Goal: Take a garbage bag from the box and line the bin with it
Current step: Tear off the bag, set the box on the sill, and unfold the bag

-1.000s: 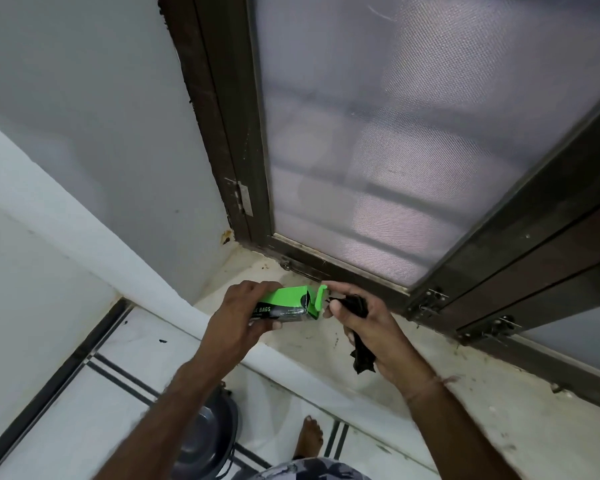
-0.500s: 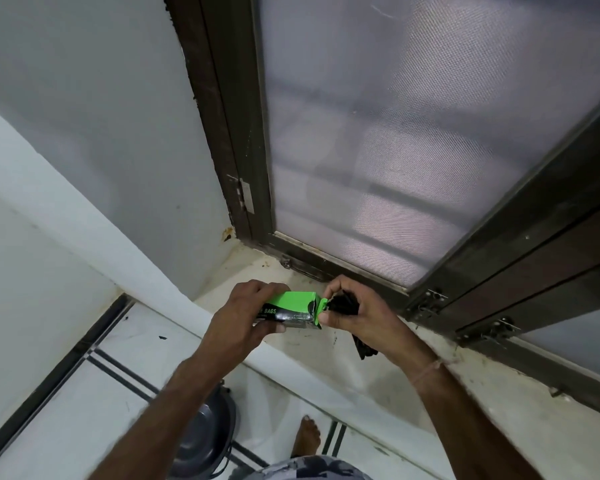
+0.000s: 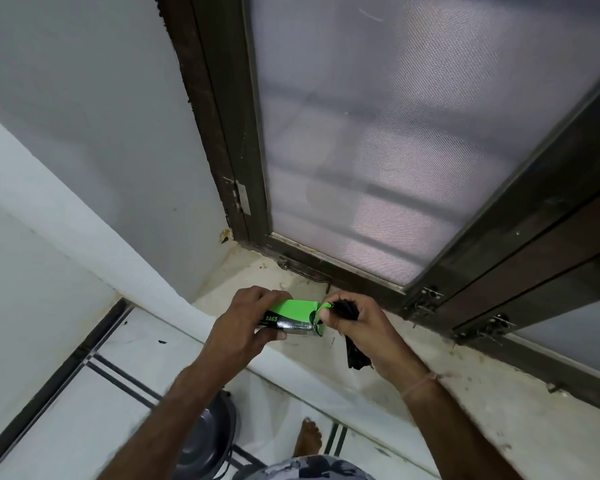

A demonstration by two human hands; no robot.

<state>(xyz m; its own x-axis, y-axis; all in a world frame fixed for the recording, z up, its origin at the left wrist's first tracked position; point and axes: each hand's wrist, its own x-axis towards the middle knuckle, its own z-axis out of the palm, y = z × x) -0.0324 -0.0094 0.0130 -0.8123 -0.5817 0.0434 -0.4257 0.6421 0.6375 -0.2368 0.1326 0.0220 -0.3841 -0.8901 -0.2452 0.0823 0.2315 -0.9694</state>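
A green and black box of garbage bags is held level above the window ledge, gripped by my left hand around its left end. My right hand is at the box's open right end, fingertips on the green flap. It holds a folded black garbage bag, which hangs down below the palm. A round steel bin stands on the floor below my left forearm, mostly hidden by the arm.
A stained stone window ledge runs under the hands. A dark wooden window frame with mesh screen rises behind it. A white wall stands at left. My bare foot rests on the white tiled floor.
My right hand moved back against the box's open end, pressing on the green flap, with the black bag still in it. The left hand and the box stayed in place.
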